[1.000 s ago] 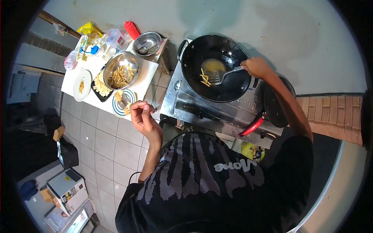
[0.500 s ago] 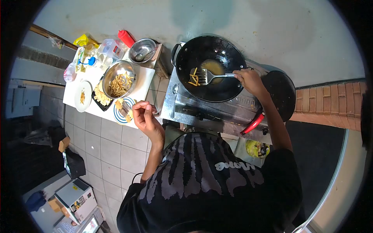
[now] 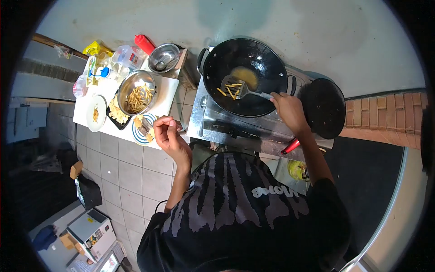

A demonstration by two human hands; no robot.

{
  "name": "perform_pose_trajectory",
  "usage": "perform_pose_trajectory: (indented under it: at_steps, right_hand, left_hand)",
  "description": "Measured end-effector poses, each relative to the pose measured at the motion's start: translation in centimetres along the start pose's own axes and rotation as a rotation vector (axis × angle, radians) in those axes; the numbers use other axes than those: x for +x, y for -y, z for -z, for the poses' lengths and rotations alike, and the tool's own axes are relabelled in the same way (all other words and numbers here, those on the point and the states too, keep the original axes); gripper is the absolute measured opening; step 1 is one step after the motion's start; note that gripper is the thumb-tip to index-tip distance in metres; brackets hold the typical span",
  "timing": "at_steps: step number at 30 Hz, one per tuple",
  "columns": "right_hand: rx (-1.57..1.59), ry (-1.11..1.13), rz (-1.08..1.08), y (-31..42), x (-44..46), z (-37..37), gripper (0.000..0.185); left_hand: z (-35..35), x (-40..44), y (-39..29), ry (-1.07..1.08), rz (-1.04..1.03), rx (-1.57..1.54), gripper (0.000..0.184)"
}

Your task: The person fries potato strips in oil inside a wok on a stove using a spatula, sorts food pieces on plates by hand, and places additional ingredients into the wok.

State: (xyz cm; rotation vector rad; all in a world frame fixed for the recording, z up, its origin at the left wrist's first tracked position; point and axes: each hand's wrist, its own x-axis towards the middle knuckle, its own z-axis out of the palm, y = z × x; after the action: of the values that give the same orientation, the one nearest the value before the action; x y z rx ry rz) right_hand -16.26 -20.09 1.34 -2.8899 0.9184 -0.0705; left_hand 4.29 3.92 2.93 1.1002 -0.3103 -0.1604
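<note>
My right hand [image 3: 290, 110] is closed around the handle of a slotted metal spatula [image 3: 253, 94]. The spatula's blade is inside a black wok [image 3: 269, 59], among a few fries [image 3: 230, 90] on the left side of its inner wall. Yellowish oil [image 3: 246, 78] pools at the wok's bottom. My left hand [image 3: 168, 136] hovers in front of the side table, fingers curled toward the thumb, with nothing visible in it. Beyond it is a plate with blue rings [image 3: 141, 134], with food on it.
A steel bowl of browned fries [image 3: 149, 78], a black tray of pale pieces [image 3: 116, 115] and a white plate [image 3: 100, 121] stand on the left table. A spoon [image 3: 202, 115] lies on the stove's left edge. A black pan [image 3: 324, 106] with a red handle [image 3: 290, 146] sits right of the wok.
My right hand has moved down and slightly left, angling the spatula lower. Fries have shifted right and now lie around its blade. My left hand has hardly moved.
</note>
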Motion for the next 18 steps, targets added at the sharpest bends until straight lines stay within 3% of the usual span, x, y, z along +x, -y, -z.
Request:
perform_pose_trajectory:
  at_steps: [18]
  right_hand:
    - [0.093, -0.06, -0.095, 2.8, -3.4, -0.3, 0.028]
  left_hand:
    - [-0.4, 0.3, 0.3, 0.021, -0.003, -0.006, 0.008]
